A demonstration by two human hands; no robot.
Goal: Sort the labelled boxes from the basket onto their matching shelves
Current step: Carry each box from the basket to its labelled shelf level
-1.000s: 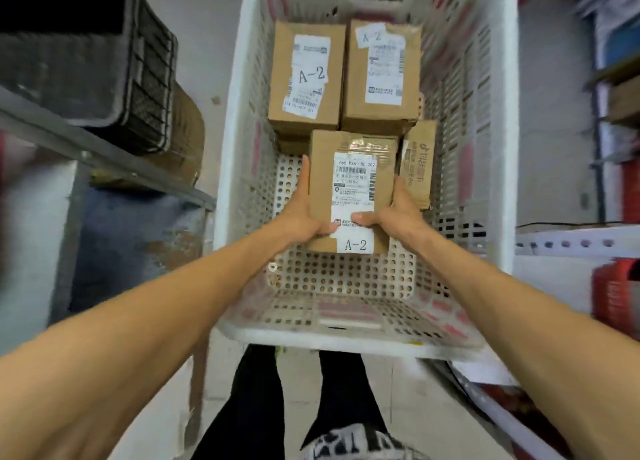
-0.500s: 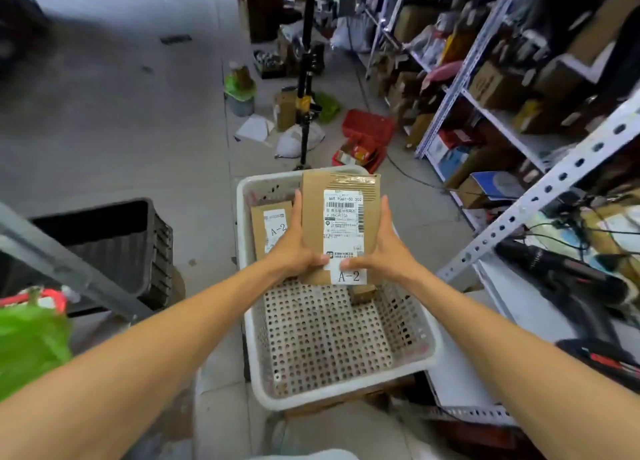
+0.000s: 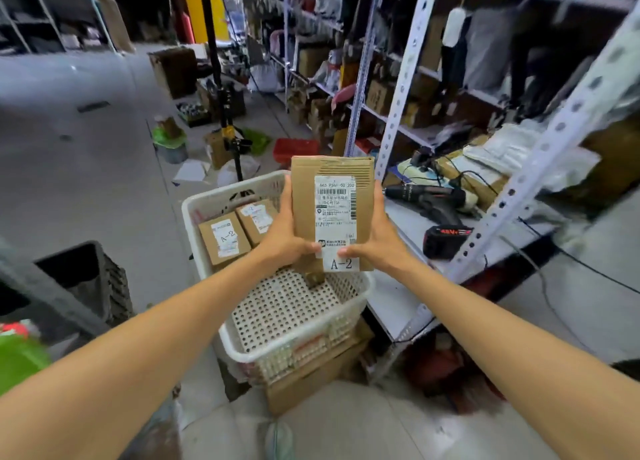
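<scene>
A tall brown cardboard box (image 3: 304,200) bearing a white shipping label marked A-2 stood upright above the white perforated basket (image 3: 284,307), gripped at its lower sides by the left hand (image 3: 287,238) and right hand (image 3: 377,241). Two smaller boxes lay side by side at the basket's far end: the left box (image 3: 224,238) read A-2, while the right box (image 3: 258,219) had a label too blurred to read. The white metal shelf (image 3: 398,217) stood just beside the basket on its right.

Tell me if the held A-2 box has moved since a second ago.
Yes: upward. The A-2 box was down inside the white basket; now it is held above its rim.
</scene>
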